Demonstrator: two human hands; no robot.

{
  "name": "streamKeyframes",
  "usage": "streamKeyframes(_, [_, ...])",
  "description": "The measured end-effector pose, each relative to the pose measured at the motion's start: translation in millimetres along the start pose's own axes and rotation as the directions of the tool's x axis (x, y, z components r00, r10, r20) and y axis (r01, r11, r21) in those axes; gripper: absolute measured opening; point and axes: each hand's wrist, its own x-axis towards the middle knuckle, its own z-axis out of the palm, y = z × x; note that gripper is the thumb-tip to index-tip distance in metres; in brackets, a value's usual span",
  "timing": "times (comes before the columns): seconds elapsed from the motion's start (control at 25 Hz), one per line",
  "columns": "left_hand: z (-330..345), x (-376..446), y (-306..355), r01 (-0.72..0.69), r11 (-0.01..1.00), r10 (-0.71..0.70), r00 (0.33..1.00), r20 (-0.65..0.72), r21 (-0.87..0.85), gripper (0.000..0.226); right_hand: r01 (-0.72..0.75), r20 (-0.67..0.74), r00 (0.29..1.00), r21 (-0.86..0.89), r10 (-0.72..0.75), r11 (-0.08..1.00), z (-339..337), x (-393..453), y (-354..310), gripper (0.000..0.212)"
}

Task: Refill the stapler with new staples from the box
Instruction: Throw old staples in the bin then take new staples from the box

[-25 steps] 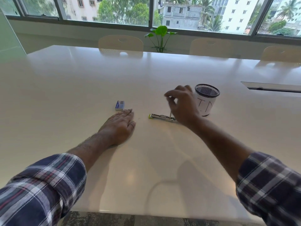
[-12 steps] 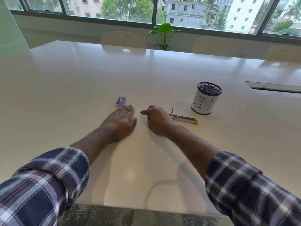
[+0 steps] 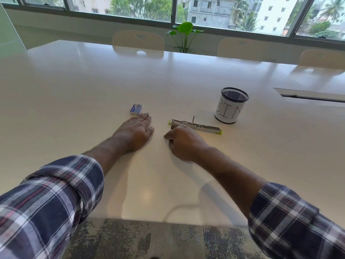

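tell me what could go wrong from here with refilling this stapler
1. The stapler lies opened flat with a thin metal part sticking up; the right hand, curled just beside it, might snag on it.
2. The staple box is small and looks closed on the glossy table; the flat left hand, fingertips near it, could push it away rather than grip it.
3. Loose staples could scatter when the box opens.

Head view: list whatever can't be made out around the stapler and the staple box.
- Stapler: whether any staples sit in its channel is too small to tell; the right hand covers its near-left end.
- Staple box: closed, so contents are hidden; label print too small.
- Right hand: its curled fingertips face away, so anything pinched is hidden.
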Motion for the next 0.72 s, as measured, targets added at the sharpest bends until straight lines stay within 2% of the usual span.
streamKeyframes(0.12, [-0.1,-0.6,0.8,0.000,1.000,0.000,1.000,0.004,0.009,0.065,0.027,-0.005,1.000,-0.015,-0.027,1.000,-7.7,-30.2,-11.3,0.025])
streamKeyframes(0.28, [-1.8,-0.8,1.0,0.001,1.000,-0.001,1.000,0.011,0.018,0.064,0.109,0.058,0.992,0.020,-0.110,0.994,-17.3,-78.5,-26.6,0.027])
streamKeyframes(0.6, [-3.5,-2.8,5.8,0.022,0.999,-0.022,1.000,0.005,0.037,0.063,0.232,0.157,0.958,0.073,-0.241,0.970,-27.5,-162.3,-38.2,0.050])
streamKeyframes(0.72, [-3.8,-3.7,7.2,0.029,0.999,-0.029,0.999,0.012,0.044,0.063,0.278,0.095,0.955,0.035,-0.280,0.960,-20.7,-179.8,-37.8,0.032])
